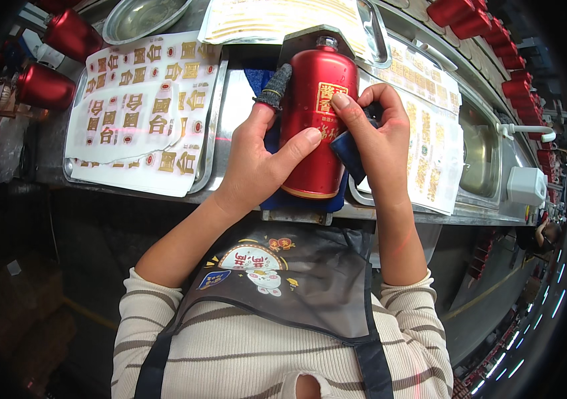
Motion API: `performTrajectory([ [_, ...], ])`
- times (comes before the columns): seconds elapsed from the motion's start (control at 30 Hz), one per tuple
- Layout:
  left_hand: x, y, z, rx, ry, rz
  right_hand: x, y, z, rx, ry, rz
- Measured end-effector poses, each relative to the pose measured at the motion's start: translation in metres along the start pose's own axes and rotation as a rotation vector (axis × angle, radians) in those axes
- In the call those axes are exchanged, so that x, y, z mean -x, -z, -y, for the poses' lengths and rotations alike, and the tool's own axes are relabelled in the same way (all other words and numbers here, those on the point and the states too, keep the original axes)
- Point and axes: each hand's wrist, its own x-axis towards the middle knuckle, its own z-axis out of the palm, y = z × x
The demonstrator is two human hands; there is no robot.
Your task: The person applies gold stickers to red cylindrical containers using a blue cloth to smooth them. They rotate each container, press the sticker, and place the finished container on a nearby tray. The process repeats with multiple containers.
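A glossy red bottle (318, 159) with a clear, narrow neck lies in front of me, base toward me, on dark blue cloth (257, 78). My left hand (260, 149) grips its left side, thumb across the front; a dark grey cover sits on one finger. Gold characters and a square gold-framed decal (332, 98) mark the bottle's face. At that decal, my right hand (382, 130) presses its thumb on the right part, with the index finger bent. A dark blue flat piece (348, 156) is held in the same hand, its upper part hidden by the fingers.
Metal trays with sheets of gold decals (134, 126) flank the bottle left and right, and more sheets (283, 16) lie behind. A metal bowl (143, 20) stands far left, near other red bottles (45, 86). Rightward are a sink (479, 153), a faucet (529, 131) and a white jug (527, 186).
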Motion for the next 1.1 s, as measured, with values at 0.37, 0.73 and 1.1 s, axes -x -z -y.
performTrajectory([
  [0.37, -0.002, -0.006, 0.012, -0.022, -0.112, -0.154, 0.037, 0.026, 0.019, -0.376, -0.283, 0.050],
  [0.73, -0.001, -0.006, 0.008, 0.010, -0.099, -0.141, 0.078, 0.007, 0.032, -0.213, -0.119, 0.044],
  [1.1, -0.002, -0.006, 0.013, -0.040, -0.141, -0.165, 0.074, 0.005, 0.030, -0.169, -0.122, 0.028],
])
